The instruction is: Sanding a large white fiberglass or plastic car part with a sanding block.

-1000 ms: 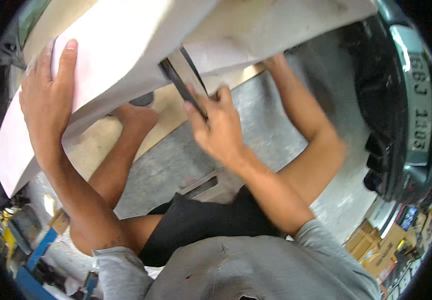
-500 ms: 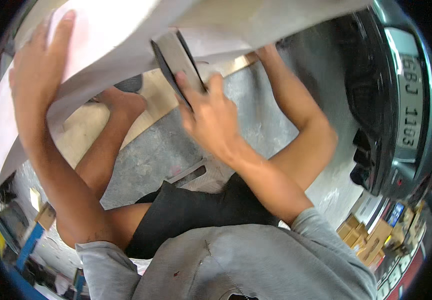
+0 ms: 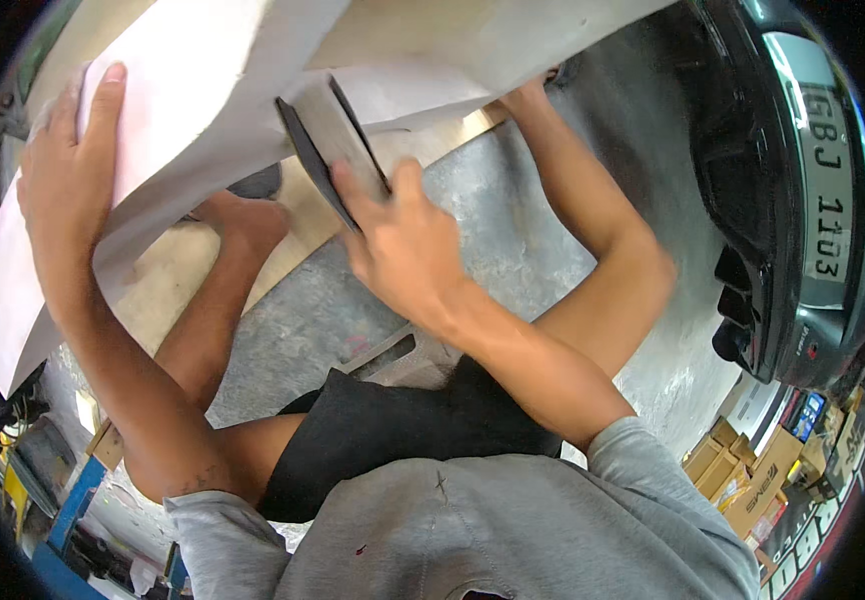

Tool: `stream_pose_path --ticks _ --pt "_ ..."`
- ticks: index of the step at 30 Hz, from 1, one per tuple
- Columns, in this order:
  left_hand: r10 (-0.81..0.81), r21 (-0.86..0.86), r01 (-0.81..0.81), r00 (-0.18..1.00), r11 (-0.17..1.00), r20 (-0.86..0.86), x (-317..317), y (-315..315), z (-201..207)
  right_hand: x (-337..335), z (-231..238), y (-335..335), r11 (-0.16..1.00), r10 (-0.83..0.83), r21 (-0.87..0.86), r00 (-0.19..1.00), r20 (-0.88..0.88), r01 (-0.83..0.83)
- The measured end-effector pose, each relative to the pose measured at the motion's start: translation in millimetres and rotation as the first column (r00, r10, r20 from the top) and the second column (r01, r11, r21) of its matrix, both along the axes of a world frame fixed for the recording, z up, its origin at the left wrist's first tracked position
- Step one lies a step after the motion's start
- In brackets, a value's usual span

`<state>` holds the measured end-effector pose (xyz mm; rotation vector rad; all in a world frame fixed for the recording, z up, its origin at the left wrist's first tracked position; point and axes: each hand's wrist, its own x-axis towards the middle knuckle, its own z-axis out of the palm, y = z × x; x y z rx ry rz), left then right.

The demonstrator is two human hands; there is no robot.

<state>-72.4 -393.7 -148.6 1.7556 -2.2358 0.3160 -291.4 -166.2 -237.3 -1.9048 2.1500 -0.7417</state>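
Observation:
A large white and grey curved panel (image 3: 188, 75), like a car bumper, spans the top and left of the view. My left hand (image 3: 71, 165) lies on its left part, fingers stretched along the surface and thumb apart. In my right hand (image 3: 408, 245) is a long grey sanding block (image 3: 345, 135) with dark edges, tilted up and to the left. My fingers wrap round its near end, and its far end overlaps the panel's lower grey side. Whether the block touches the panel there is hard to tell.
My bare legs are spread on either side, with a low grey plastic seat (image 3: 408, 360) between them. A dark car's rear end (image 3: 753, 150) stands at the right. Cardboard boxes (image 3: 768, 480) lie at lower right, and a blue frame (image 3: 68, 500) at lower left.
My right hand and the sanding block have shifted slightly left and down. My left hand stays on the panel, a little lower in the view, which has itself moved slightly.

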Motion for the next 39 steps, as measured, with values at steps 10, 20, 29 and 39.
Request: stream_pose_path --ticks 10,20,29,39 --pt "-0.089 0.009 0.09 0.993 0.996 -0.072 -12 -9 -7 -8 0 2 0.995 -0.038 0.097 0.996 0.075 0.031" --pt "-0.462 -0.381 0.315 0.791 0.87 -0.401 -39 117 -1 -50 -51 117 0.909 -0.374 0.328 0.851 0.369 0.257" --pt "-0.217 0.547 0.133 0.972 0.827 0.092 -159 134 -68 -36 -49 94 0.866 -0.495 0.462 0.473 0.729 0.193" --pt "-0.282 0.378 0.456 0.857 0.806 -0.432 -136 166 -52 -51 -36 112 0.843 -0.482 0.472 -0.027 0.876 0.257"
